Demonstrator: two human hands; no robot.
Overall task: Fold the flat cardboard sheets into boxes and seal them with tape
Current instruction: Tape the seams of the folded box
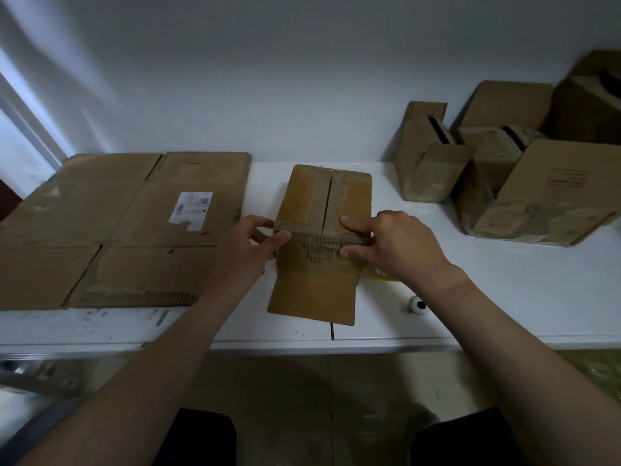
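Already, folded boxes (504,183) stand at the bench's (487,314) right end. The left hand (248,245) and right hand (393,245) pinch another box (322,203) at its near edge, its seam seemingly untaped. Flat sheets (127,227) wait at the left end.

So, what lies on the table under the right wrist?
A yellowish curved rim shows beneath the right hand, probably a tape roll. The hand and the small box cover most of it.

A white table (504,297) stands against a plain white wall (302,79).
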